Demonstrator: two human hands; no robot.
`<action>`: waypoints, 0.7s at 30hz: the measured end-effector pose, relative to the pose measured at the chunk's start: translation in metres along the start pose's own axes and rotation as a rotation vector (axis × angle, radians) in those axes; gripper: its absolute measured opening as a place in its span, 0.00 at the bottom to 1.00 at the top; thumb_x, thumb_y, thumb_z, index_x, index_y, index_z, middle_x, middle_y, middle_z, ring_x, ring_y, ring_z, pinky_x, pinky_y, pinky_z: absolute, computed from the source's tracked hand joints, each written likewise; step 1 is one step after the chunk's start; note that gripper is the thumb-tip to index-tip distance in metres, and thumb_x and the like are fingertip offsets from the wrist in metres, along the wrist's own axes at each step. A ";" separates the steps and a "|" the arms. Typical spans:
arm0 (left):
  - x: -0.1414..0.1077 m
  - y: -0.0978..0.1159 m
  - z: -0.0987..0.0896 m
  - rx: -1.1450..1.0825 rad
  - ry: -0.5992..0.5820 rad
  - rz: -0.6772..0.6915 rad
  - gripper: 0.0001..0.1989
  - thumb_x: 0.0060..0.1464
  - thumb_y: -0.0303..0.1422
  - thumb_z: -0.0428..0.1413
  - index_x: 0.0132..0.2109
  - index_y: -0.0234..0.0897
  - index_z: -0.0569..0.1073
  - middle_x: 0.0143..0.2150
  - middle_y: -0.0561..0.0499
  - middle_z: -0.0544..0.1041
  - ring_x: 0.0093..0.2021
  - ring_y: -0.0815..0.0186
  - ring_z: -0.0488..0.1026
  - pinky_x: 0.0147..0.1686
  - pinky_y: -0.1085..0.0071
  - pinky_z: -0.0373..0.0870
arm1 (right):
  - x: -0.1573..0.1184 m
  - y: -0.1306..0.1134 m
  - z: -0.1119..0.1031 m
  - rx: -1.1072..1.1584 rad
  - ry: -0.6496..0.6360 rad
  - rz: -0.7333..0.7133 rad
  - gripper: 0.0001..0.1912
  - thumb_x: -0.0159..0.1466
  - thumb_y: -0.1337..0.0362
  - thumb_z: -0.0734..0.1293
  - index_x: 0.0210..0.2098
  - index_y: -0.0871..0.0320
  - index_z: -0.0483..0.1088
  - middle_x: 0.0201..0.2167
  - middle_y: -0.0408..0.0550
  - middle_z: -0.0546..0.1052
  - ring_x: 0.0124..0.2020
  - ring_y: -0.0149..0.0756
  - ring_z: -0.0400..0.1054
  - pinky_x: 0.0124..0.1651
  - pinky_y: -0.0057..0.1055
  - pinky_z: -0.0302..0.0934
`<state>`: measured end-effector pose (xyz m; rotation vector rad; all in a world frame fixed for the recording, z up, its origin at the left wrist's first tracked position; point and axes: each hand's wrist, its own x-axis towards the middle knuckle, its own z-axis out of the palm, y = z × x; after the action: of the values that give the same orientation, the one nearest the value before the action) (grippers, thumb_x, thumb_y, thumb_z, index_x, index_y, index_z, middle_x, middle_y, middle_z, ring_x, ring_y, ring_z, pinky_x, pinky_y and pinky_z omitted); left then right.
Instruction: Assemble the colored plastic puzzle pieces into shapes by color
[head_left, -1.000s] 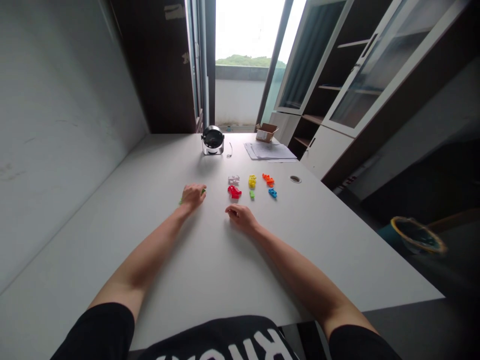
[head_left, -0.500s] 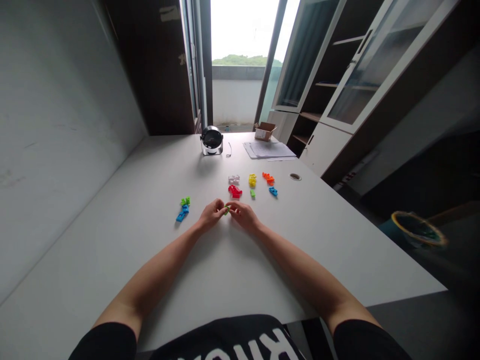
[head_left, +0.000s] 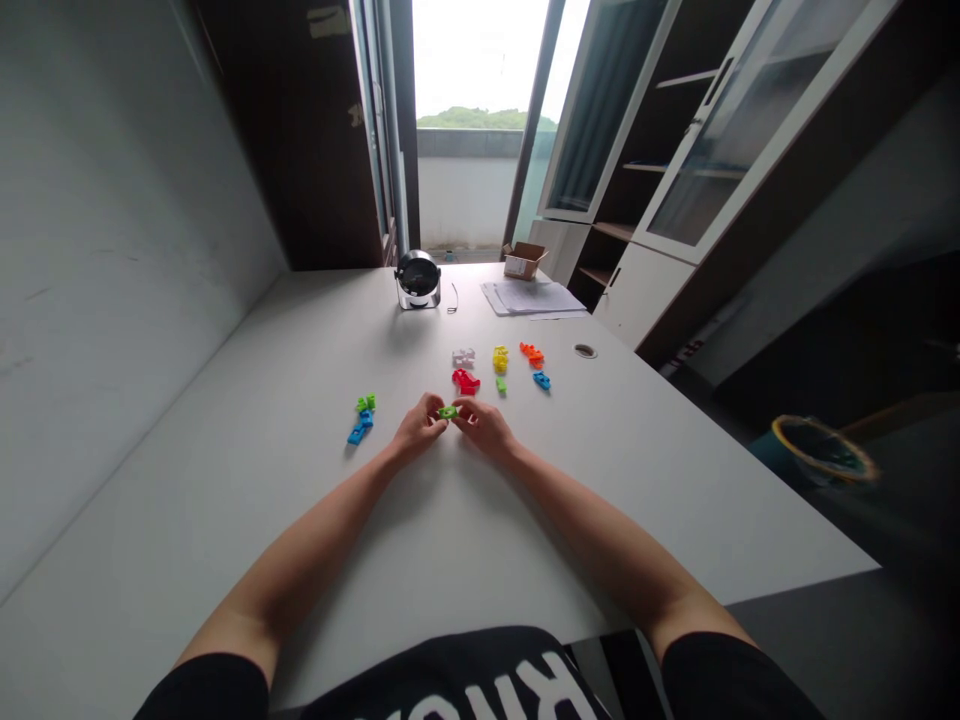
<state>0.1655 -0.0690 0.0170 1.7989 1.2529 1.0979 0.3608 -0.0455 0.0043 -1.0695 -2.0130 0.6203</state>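
Observation:
A small green piece (head_left: 448,412) is held between my two hands above the white table (head_left: 300,350). My left hand (head_left: 420,424) pinches its left end and my right hand (head_left: 484,426) pinches its right end. Just beyond the hands lie red pieces (head_left: 466,381), with white pieces (head_left: 463,357) behind them. Yellow pieces (head_left: 500,358) and one light green piece (head_left: 501,385) are to the right, then orange pieces (head_left: 532,354) and a blue piece (head_left: 541,381). Left of my left hand, green pieces (head_left: 366,402) sit by blue pieces (head_left: 360,428).
A round black device on a metal stand (head_left: 418,279) is at the far edge of the table. Papers (head_left: 532,298) and an open cardboard box (head_left: 524,261) lie at the far right. A round hole (head_left: 585,351) is near the right edge. A bin (head_left: 821,449) stands beyond it.
The green piece has been turned and now shows more fully between my fingertips. The whole view has shifted slightly.

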 end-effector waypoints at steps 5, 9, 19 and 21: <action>0.001 0.000 0.001 -0.064 0.018 -0.014 0.11 0.56 0.35 0.57 0.46 0.40 0.71 0.40 0.50 0.77 0.34 0.67 0.74 0.35 0.71 0.69 | 0.001 -0.007 -0.006 0.031 0.010 0.062 0.14 0.66 0.55 0.66 0.46 0.56 0.74 0.30 0.44 0.78 0.29 0.32 0.68 0.36 0.28 0.60; 0.002 -0.002 0.001 -0.090 0.009 -0.008 0.13 0.60 0.40 0.55 0.47 0.38 0.72 0.38 0.49 0.79 0.34 0.66 0.75 0.36 0.70 0.70 | 0.001 -0.011 -0.008 -0.025 0.007 0.090 0.16 0.67 0.51 0.64 0.37 0.57 0.76 0.26 0.42 0.75 0.26 0.30 0.65 0.32 0.26 0.56; 0.001 -0.004 0.003 -0.094 0.003 -0.005 0.15 0.62 0.45 0.53 0.45 0.38 0.73 0.34 0.49 0.79 0.32 0.66 0.75 0.35 0.70 0.71 | 0.001 -0.007 -0.011 -0.017 -0.045 0.088 0.19 0.69 0.52 0.61 0.29 0.57 0.73 0.23 0.40 0.73 0.25 0.29 0.62 0.32 0.25 0.54; 0.002 -0.006 0.003 -0.115 0.020 -0.009 0.16 0.62 0.45 0.53 0.46 0.38 0.73 0.34 0.49 0.79 0.33 0.66 0.76 0.35 0.70 0.71 | 0.001 -0.007 -0.009 -0.017 -0.042 0.073 0.18 0.69 0.53 0.61 0.29 0.57 0.73 0.24 0.41 0.73 0.26 0.29 0.63 0.32 0.25 0.54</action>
<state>0.1666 -0.0652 0.0109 1.6990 1.1840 1.1619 0.3649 -0.0475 0.0149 -1.1530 -2.0256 0.6699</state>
